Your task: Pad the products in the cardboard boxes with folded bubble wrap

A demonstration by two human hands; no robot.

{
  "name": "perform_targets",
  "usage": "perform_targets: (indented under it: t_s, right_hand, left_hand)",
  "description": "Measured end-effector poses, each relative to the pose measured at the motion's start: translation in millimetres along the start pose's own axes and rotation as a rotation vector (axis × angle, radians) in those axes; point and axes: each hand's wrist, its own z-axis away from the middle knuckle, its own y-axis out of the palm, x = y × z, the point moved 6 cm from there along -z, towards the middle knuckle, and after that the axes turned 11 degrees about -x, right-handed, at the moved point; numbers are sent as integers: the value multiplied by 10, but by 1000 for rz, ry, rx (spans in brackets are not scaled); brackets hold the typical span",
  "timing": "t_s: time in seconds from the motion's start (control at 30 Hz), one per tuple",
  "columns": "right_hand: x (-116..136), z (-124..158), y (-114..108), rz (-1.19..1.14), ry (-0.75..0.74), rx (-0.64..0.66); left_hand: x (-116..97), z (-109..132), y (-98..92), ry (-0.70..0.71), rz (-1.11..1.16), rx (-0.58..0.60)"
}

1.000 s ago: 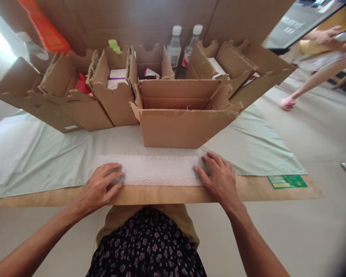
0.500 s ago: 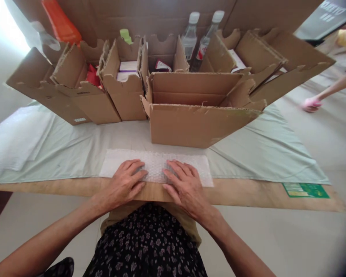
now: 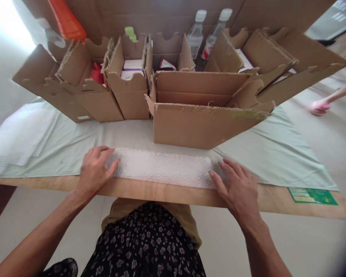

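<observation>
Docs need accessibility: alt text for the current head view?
Left hand and right hand at opposite ends of a bubble-wrap strip on a partly cloth-covered table. Behind the strip stand open cardboard boxes and two white-capped bottles.

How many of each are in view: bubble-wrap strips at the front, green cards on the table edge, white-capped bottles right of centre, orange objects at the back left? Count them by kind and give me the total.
Bubble-wrap strip: 1
Green card: 1
White-capped bottles: 2
Orange object: 1
Total: 5
</observation>
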Motion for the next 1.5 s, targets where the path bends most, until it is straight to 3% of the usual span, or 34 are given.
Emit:
perform_targets:
  t_s: [0.1,0.2,0.33,0.5,0.6,0.7,0.77,0.83,0.9,0.97,1.03,1.13,1.2,1.27,1.37,1.5]
  right_hand:
    - [114,-24,196,-20,9,31]
    - [181,-33,240,-145,43,20]
    - [159,-41,55,-345,236,52]
    - [286,155,-193,-662,543,204]
    - [558,403,-213,-837,711,277]
    - [948,698,-105,-997,798,426]
    - [1174,851,-34,-1032,751,497]
    - [1311,930,-3,-995,641,507]
    - [1397,930,-21,-978,490,515]
    - [1438,852,-93,-1012,349,521]
    - [1427,705,-184,-1055,281,519]
    - [1403,411,-218,-1146,336,544]
    - [1457,225,-115,-1254,437,599]
    - [1558,83,80,-1338,554,649]
    - [1710,-23,395,-1378,661,671]
    - [1718,-22,513,-1346,588,602]
  left_hand:
    - [300,55,-10,-108,-194,44]
    - [333,119,67,-156,-167,81]
    - [249,100,80,-282,29,70]
    - [286,-120,-152,-438,171,23]
    - [303,-467,-196,-350,142,-82]
    - [253,-881,22,-213,136,-125]
    - [162,-1075,239,-127,137,-95]
    - [23,-1111,362,-40,133,-110]
    - [-155,-946,342,51,186,-152]
    - [-348,-610,208,141,339,-143]
    - [-540,-191,55,213,589,26]
    - [-637,330,-163,24,940,253]
    - [-655,542,-232,-119,1073,313]
    - [-643,639,-211,-228,1058,282]
    - [-548,647,-78,-375,786,115]
    - [-500,582,49,-354,462,-34]
